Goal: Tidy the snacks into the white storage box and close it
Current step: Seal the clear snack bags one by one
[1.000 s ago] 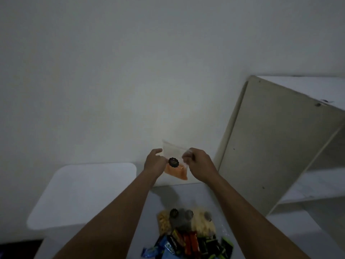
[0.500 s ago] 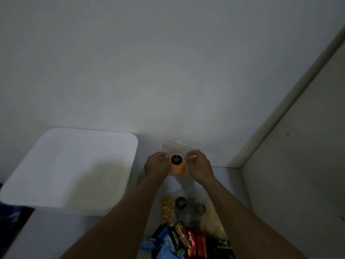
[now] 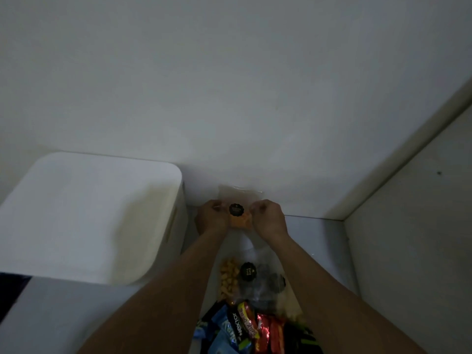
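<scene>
Snack pouch held up near the wall, right of the lidded white storage box.
Its two sides are pinched by the left hand and right hand, each grip closed on the clear plastic; other snacks are piled on the tabletop below.

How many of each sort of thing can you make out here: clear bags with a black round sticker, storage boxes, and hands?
Clear bags with a visible black round sticker: 2, the orange-filled bag held in both hands and the bag of yellow pieces lying on the pile
White storage box: 1, lid on
Hands: 2, left hand and right hand
Total: 5
The foil wrappers overlap too much to count.
</scene>
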The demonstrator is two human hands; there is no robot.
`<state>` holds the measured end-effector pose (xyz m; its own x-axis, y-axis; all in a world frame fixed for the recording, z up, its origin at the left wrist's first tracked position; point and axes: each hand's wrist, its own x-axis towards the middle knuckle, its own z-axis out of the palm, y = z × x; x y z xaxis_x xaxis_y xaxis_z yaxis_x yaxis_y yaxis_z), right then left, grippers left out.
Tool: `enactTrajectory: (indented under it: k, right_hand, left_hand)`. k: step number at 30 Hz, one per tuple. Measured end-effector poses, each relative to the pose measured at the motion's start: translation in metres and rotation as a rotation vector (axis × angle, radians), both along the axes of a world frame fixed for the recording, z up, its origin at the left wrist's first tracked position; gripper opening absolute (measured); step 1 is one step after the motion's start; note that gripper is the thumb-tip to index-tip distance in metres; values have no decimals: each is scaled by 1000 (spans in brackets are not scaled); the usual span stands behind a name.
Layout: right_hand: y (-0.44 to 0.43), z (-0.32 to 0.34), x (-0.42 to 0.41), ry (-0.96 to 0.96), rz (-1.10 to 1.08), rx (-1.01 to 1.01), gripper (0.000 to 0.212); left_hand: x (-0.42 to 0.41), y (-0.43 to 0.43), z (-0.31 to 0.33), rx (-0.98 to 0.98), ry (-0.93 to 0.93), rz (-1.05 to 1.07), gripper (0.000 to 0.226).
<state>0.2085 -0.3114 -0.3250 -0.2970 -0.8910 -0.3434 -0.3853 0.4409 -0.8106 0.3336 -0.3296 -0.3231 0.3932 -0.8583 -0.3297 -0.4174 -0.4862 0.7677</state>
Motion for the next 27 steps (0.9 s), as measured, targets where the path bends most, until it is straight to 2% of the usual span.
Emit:
enactTrajectory:
  k: [3,6,9,12,15,17,18,21,23,27]
  right_hand:
    - [1,3,-1,-1,1,15,20]
    - [7,19,-2,15,26,29,32]
    - [20,39,-8,54,70,25,49]
    - [40,51,-11,168,185,66,53]
    - [58,52,-13,404,311,157,31]
    - [69,50,-14,470,349,235,12]
    - [74,48,-14,492,363,264,16]
    - [87,38,-15,535,394,267,20]
    - [94,35,-16,537,387,224,24]
    - [102,38,-11,483,296,122,43]
  left_hand:
    - [1,-3,-2,4,39,11,25]
    - [2,-2,0,15,49,49,31]
    - [1,13,10,-6,-71,32,29]
    - [0,31,4,-59,-152,-246,24]
    - [-1,48,-4,53,-114,-639,27]
    - [-1,55,-6,141,-201,-804,35]
    - [-1,58,-8,178,-256,-860,36]
    - [2,66,-14,196,-358,-938,32]
    - [5,72,-14,163,-357,-920,28]
    - [15,76,-4,113,-327,-892,22]
